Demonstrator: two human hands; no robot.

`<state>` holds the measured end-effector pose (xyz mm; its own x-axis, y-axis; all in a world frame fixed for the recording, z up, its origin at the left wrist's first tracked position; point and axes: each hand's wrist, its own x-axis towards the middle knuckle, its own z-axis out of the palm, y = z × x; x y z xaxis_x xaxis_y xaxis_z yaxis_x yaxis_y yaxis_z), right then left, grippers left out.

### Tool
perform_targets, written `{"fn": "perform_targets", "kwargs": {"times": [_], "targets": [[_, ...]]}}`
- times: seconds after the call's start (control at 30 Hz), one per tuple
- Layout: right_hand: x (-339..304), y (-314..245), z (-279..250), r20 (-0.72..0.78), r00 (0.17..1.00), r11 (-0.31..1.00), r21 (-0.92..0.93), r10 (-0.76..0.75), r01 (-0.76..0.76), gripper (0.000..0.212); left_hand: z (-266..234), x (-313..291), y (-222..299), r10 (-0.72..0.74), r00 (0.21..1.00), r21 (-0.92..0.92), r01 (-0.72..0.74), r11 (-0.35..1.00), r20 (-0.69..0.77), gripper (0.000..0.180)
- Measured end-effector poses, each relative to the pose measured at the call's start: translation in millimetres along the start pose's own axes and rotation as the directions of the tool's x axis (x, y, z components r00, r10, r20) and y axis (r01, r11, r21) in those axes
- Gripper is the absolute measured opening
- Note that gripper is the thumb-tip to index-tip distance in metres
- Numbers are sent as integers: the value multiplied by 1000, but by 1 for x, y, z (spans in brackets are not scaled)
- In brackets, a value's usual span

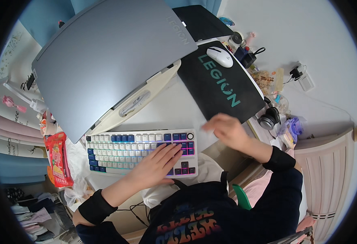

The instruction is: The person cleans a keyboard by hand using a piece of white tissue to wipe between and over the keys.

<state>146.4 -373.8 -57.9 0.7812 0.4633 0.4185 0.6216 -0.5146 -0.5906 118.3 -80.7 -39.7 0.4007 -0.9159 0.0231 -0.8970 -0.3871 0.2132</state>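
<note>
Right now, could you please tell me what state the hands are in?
Left hand: open, fingers extended over the backlit keyboard, nothing visibly held.
Right hand: blurred; open or closed cannot be told, nothing visibly held.

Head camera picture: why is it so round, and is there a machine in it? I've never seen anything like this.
No machine arms here, just a person's two bare hands. A wide fisheye camera on the head looks down, so straight edges bend. The left hand lies over the right part of a white-and-blue keyboard. The right hand, blurred, hovers near a black mouse pad bearing a white mouse. A large grey panel stands behind the keyboard. Neither hand appears to hold anything.
</note>
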Motion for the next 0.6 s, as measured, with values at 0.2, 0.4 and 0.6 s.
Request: {"fn": "perform_targets", "kwargs": {"times": [0.2, 0.4, 0.6], "targets": [[51, -18, 15, 256, 953, 985, 30, 159, -173, 19, -4, -6, -6, -30, 999, -51, 29, 998, -17, 90], [67, -6, 9, 432, 850, 940, 14, 303, -342, 21, 7, -11, -9, -79, 995, -98, 73, 992, -62, 86], [68, -9, 15, 464, 855, 958, 44, 233, -284, 19, 13, -12, -11, -59, 993, -96, 50, 994, -101, 86]]}}
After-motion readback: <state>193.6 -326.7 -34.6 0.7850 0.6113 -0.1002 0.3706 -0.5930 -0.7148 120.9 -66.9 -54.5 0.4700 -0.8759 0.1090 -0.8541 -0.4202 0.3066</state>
